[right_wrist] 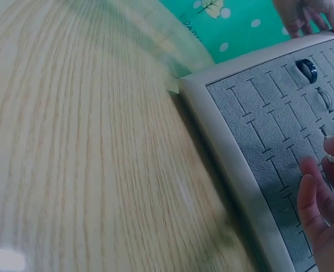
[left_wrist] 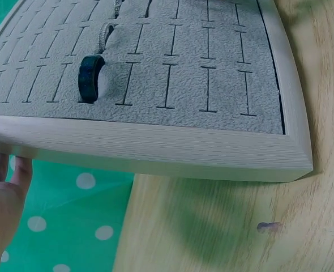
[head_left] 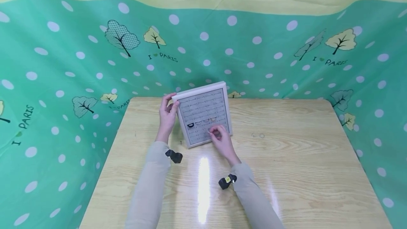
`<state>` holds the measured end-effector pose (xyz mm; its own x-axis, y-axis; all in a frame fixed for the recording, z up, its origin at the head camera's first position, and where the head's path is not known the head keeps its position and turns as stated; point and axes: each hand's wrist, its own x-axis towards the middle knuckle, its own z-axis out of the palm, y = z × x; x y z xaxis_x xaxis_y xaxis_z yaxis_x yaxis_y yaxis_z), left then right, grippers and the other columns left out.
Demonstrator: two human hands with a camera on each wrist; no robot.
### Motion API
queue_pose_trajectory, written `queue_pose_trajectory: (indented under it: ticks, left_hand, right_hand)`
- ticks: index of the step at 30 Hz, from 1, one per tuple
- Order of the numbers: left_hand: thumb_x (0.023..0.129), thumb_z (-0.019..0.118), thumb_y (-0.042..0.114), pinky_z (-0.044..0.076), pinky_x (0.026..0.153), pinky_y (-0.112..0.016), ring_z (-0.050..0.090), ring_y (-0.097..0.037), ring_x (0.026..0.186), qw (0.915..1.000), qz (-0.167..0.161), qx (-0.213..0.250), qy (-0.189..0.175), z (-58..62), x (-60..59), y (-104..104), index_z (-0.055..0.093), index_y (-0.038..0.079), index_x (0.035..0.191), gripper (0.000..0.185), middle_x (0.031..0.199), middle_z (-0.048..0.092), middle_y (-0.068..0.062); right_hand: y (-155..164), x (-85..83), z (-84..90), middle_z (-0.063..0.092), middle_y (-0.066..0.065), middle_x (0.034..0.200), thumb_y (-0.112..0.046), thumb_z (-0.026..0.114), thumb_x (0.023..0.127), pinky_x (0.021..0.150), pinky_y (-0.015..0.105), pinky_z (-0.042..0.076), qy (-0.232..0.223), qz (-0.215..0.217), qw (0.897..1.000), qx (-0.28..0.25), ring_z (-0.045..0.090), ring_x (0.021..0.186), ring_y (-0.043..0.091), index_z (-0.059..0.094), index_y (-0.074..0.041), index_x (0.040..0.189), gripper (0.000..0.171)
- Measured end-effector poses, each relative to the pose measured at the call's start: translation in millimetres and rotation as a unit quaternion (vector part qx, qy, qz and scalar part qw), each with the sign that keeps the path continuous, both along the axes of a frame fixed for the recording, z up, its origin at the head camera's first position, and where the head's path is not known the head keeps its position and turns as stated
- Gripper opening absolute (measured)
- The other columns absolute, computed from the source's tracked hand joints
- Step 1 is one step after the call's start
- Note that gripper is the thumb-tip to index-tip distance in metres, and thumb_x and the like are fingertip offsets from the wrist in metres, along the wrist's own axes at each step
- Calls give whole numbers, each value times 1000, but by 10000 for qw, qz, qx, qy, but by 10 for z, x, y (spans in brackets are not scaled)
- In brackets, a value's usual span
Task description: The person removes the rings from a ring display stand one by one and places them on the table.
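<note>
A ring display board [head_left: 203, 94] with a pale frame and grey slotted padding leans tilted on the table. My left hand [head_left: 167, 114] grips its upper left corner, the thumb on the frame's front edge. A wide black ring [left_wrist: 90, 79] sits in a slot, and beside it in the same row stands a thin silver ring [left_wrist: 103, 38]. Two more rings follow along that row in the head view. Over the slots below, my right hand [head_left: 220, 140] pinches a small ring [right_wrist: 330, 157] between thumb and finger, close to the padding. The fingers hide most of that ring.
On the wooden table [head_left: 302, 172], two small ring-like outlines [head_left: 261, 135] lie to the right of the board. A dark mark [left_wrist: 269, 226] shows on the wood near the frame. A green dotted cloth [head_left: 203, 52] hangs behind the table and along its sides.
</note>
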<state>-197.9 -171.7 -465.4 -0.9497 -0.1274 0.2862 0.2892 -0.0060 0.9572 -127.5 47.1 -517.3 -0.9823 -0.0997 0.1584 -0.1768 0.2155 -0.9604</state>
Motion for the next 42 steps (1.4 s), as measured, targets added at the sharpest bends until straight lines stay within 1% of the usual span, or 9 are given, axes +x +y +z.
queue_pose_trajectory:
  ticks: [2,4,15,18,21,25,32,35,42]
  left_hand:
    - [97,56,8,54,80,-31,60,-22,95,10000,36,-30,67,-13,-2,11,48,1,131,35,127,48,-9]
    - [97,57,10,55,79,-30,61,-22,93,9999,63,3,119,-92,-42,-2,49,4,130,35,127,49,-8]
    - [97,55,8,54,78,-29,59,-22,93,10000,93,31,-1,-75,-39,1,49,3,131,35,129,48,-9]
    - [96,55,6,54,76,-27,58,-22,92,9999,66,85,-77,-61,-35,1,48,3,132,36,127,48,-9]
    - [96,54,2,53,76,-27,58,-24,91,9999,-4,129,-54,-55,-33,-2,46,-1,132,37,127,47,-11]
    - [96,52,-2,54,76,-28,57,-26,92,9999,-65,147,14,-69,-40,-6,44,-4,132,37,127,47,-12]
    - [97,55,7,53,74,-26,57,-25,91,10000,71,-10,35,-110,-58,-6,47,3,133,37,127,47,-8]
    - [97,55,10,53,72,-26,57,-25,90,9999,90,-73,73,-111,-52,-2,47,4,132,36,127,47,-9]
    - [97,56,9,53,71,-26,58,-25,89,9999,110,-117,60,-101,-46,15,47,5,132,37,127,47,-9]
  right_hand:
    - [26,52,126,55,22,102,11,60,87,70,23,49,58,-1,10000,-60,58,86,29,59,9,95,8]
    - [61,87,197,55,25,102,12,60,87,69,21,49,81,-3,9999,-115,58,86,32,59,11,95,9]
    - [348,77,156,56,21,106,10,60,88,74,28,51,-104,-353,9992,-181,59,90,32,60,10,99,11]
    - [447,78,161,56,24,108,11,59,88,76,29,52,-89,-493,9984,-272,59,92,37,60,12,99,11]
    - [566,76,144,55,27,110,12,58,88,74,24,52,-63,-588,9977,-333,59,93,44,59,14,100,12]
    - [740,65,83,54,27,111,12,56,89,71,17,49,-121,-747,9968,-272,59,92,43,58,15,101,13]
    - [1005,-21,-310,54,14,116,1,58,93,76,18,49,-571,-1024,9930,-128,58,95,25,61,4,104,12]
    - [1067,-6,-374,54,10,115,-1,59,93,76,18,48,-660,-1145,9912,-47,56,95,21,61,1,104,11]
    - [1216,55,-433,51,12,115,1,59,92,75,17,48,-494,-1284,9905,-22,55,94,22,62,3,102,11]
